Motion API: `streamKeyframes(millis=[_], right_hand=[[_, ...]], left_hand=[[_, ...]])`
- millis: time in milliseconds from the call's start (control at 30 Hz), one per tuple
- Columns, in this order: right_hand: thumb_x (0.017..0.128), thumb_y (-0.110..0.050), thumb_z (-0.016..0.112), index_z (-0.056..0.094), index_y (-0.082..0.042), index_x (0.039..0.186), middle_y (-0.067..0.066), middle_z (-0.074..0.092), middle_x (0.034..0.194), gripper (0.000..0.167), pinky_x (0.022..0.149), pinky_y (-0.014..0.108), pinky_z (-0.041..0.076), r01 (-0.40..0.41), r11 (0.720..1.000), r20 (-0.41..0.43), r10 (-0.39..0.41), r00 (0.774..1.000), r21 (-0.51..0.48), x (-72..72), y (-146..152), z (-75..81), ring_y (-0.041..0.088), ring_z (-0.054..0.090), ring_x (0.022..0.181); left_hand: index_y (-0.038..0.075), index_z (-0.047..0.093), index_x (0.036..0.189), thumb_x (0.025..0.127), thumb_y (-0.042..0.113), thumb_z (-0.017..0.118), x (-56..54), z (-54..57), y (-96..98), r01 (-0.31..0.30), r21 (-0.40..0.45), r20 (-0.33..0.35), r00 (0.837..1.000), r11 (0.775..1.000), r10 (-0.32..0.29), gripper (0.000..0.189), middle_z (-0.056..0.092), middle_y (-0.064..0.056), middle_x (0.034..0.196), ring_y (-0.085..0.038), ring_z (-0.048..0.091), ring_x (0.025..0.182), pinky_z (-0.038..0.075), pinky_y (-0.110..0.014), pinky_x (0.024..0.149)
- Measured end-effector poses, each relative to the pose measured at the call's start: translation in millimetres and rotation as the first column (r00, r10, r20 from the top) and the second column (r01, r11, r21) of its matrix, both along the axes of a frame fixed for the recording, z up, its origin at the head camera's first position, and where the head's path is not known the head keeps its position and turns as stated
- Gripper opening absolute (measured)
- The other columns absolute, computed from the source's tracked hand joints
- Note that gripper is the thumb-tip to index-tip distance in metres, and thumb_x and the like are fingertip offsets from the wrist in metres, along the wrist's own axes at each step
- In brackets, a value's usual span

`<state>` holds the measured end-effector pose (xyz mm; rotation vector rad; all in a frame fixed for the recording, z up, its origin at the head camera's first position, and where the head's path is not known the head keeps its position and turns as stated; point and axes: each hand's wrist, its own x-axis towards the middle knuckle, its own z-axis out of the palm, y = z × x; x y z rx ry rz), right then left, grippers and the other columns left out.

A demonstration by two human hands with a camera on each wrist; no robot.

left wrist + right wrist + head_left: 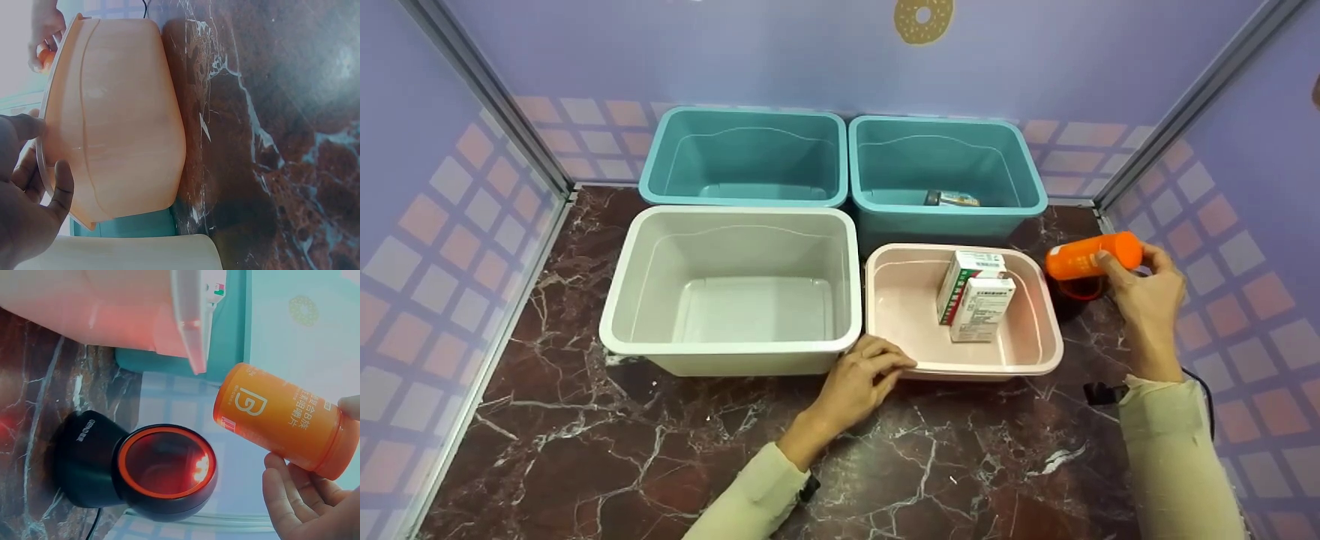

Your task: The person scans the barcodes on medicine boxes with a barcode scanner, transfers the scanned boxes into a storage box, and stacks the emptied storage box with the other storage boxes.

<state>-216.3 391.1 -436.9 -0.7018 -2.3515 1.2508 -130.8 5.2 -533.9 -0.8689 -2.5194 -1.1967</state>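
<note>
Though part-hidden, bottle (275, 419) seemingly capped

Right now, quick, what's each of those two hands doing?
Left hand: closed, pinching the pink bin at its rim.
Right hand: closed, holding the orange B-vitamin bottle.

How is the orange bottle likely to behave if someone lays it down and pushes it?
The orange bottle would probably roll on its side, because its body is round. It is likely stiff: no dent shows where the right hand holds it. Its smooth surface may be somewhat slippery.
</note>
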Motion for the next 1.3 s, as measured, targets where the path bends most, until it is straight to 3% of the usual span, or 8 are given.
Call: streamKeyframes(millis=[200, 367, 867, 1300], right_hand=[[0.078, -0.033, 0.081, 0.067, -0.02, 0.115, -0.018, 0.058, 0.092, 0.041, 0.067, 0.015, 0.044, -0.018, 0.999, -0.06, 0.016, 0.998, -0.039, -6.9, -6.6, 5.9, -0.001, 0.056, 0.071], [0.078, -0.031, 0.082, 0.067, -0.018, 0.116, -0.018, 0.057, 0.094, 0.043, 0.071, 0.014, 0.044, -0.037, 0.998, -0.099, 0.031, 0.995, -0.054, -12.5, -12.6, 12.0, -0.001, 0.057, 0.075], [0.078, -0.038, 0.081, 0.067, -0.014, 0.122, -0.017, 0.057, 0.096, 0.052, 0.072, 0.015, 0.045, -0.071, 0.997, -0.143, 0.074, 0.987, 0.029, -29.8, -32.7, 26.3, -0.003, 0.058, 0.074], [0.077, -0.033, 0.083, 0.068, -0.013, 0.119, -0.015, 0.058, 0.093, 0.049, 0.067, 0.014, 0.046, -0.112, 0.994, -0.181, 0.107, 0.978, -0.016, -46.3, -42.5, 31.2, -0.001, 0.058, 0.072]], left_hand=[[0.021, 0.076, 0.106, 0.092, 0.013, 0.07, 0.1, 0.3, 0.1, -0.002, -0.005, 0.002, 1.0, 1.0, 0.002, 0.018, 0.069, 0.007, 0.107, -0.013, 0.058, 0.108, 0.051, -0.026, 0.098], [0.021, 0.076, 0.106, 0.092, 0.013, 0.07, -0.1, -0.7, -0.2, 0.003, 0.001, -0.004, 1.0, 1.0, -0.003, 0.017, 0.068, 0.007, 0.107, -0.013, 0.058, 0.108, 0.051, -0.025, 0.097], [0.021, 0.077, 0.106, 0.092, 0.012, 0.07, 0.3, -0.5, -0.4, 0.001, 0.005, -0.021, 1.0, 1.0, -0.001, 0.018, 0.069, 0.007, 0.107, -0.013, 0.058, 0.107, 0.051, -0.024, 0.096], [0.021, 0.077, 0.106, 0.092, 0.013, 0.07, -0.1, -0.2, 0.0, -0.002, -0.009, -0.026, 1.0, 1.0, 0.001, 0.018, 0.068, 0.007, 0.107, -0.013, 0.059, 0.107, 0.052, -0.025, 0.097]])
